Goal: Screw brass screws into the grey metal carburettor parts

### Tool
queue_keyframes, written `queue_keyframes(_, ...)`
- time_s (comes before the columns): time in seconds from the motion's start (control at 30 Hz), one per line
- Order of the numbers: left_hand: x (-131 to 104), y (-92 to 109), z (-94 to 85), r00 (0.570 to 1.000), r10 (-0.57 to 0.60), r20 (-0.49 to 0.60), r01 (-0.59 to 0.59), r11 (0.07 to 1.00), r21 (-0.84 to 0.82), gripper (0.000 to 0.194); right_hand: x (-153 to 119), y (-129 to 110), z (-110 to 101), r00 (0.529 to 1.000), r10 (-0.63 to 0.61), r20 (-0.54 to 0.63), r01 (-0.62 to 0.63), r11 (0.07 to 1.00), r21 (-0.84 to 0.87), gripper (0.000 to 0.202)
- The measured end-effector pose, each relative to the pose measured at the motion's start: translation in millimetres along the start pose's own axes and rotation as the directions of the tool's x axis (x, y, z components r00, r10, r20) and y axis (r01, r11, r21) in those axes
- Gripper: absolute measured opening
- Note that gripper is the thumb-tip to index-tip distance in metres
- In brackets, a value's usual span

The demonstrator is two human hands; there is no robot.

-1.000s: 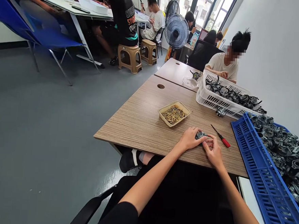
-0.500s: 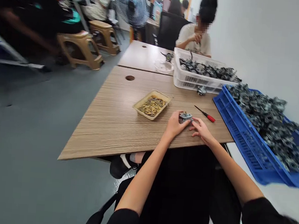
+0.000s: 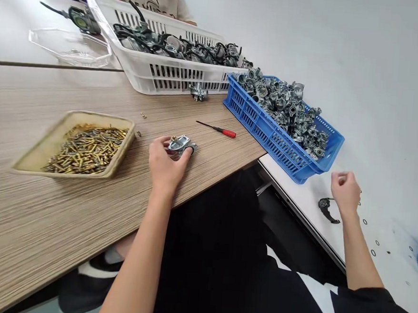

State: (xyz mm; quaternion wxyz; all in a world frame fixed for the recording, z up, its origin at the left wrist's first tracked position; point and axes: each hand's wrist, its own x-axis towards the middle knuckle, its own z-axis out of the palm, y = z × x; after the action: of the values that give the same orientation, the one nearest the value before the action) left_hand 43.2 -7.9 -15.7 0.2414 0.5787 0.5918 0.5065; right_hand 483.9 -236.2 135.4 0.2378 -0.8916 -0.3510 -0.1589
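Note:
My left hand grips a grey metal carburetor body on the wooden table, thumb on its near side. A brass part shows on the carburetor's top. Out to the right, my right hand is closed above a white surface; whatever its curled fingers hold, if anything, is hidden. Small black rings lie scattered near that hand. Just left of it rests a black wristwatch. Beyond the carburetor lies a screwdriver with a red handle.
A cream tray of brass pins stands on the left. Behind are a white basket of assembled carburetors and a blue crate heaped with metal bodies. One loose carburetor sits by the white basket. A person sits across the table.
My right hand has left the carburetor and moved far right over the white surface, closing. My left hand still holds the carburetor. The view has turned right and down.

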Motion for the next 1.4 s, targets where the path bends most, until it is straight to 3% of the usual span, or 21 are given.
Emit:
queue_keyframes(0.07, -1, 1, -0.6, 1.000, -0.012, -0.001, 0.012, 1.000, 0.006, 0.053, -11, 38, 9, 0.965, 0.185, 0.186, -0.130, 0.953, -0.272, 0.071)
queue_keyframes(0.13, -1, 3, -1.1, 1.000, -0.023, 0.005, 0.023, 1.000, 0.010, 0.052, -23, 66, 17, 0.853, 0.351, 0.387, -0.181, 0.893, -0.411, 0.098)
queue_keyframes(0.2, -2, 4, -1.8, 1.000, -0.028, 0.013, 0.028, 1.000, 0.012, 0.051, -31, 82, 20, 0.788, 0.341, 0.513, -0.131, 0.906, -0.402, 0.104)
queue_keyframes(0.27, -2, 6, -2.4, 0.999, -0.032, 0.017, 0.032, 0.999, 0.014, 0.050, -34, 87, 22, 0.803, 0.197, 0.562, -0.030, 0.956, -0.293, 0.096)
queue_keyframes(0.33, -3, 7, -2.6, 0.999, -0.038, 0.017, 0.038, 0.999, 0.017, 0.050, -34, 83, 22, 0.839, 0.044, 0.542, 0.054, 0.985, -0.163, 0.088)
queue_keyframes(0.4, -2, 7, -2.5, 0.999, -0.044, 0.014, 0.043, 0.999, 0.021, 0.050, -31, 73, 23, 0.843, -0.057, 0.535, 0.091, 0.995, -0.038, 0.082)
queue_keyframes(0.53, -2, 9, -1.9, 0.997, -0.073, 0.010, 0.073, 0.997, 0.039, 0.052, -21, 50, 22, 0.745, -0.196, 0.638, 0.107, 0.978, 0.177, 0.078)
queue_keyframes(0.67, -2, 11, -1.1, 0.996, -0.094, 0.000, 0.094, 0.994, 0.056, 0.052, -8, 33, 11, 0.692, -0.299, 0.657, 0.220, 0.954, 0.202, 0.082)
queue_keyframes(0.9, -2, 8, 2.1, 0.993, -0.111, -0.048, 0.116, 0.988, 0.106, 0.057, -6, -2, -19, 0.375, -0.398, 0.837, 0.318, 0.904, 0.287, 0.064)
queue_keyframes(1.07, -3, 9, 2.7, 0.991, -0.119, -0.053, 0.125, 0.983, 0.136, 0.058, -4, -20, -26, 0.231, -0.438, 0.869, 0.320, 0.878, 0.357, 0.060)
queue_keyframes(1.17, -3, 11, 2.5, 0.991, -0.123, -0.053, 0.129, 0.982, 0.140, 0.056, -2, -26, -26, 0.199, -0.469, 0.861, 0.309, 0.863, 0.399, 0.058)
queue_keyframes(1.4, -4, 10, 1.6, 0.994, -0.098, -0.057, 0.104, 0.987, 0.123, 0.057, -4, -29, -23, 0.204, -0.510, 0.836, 0.303, 0.845, 0.441, 0.057)
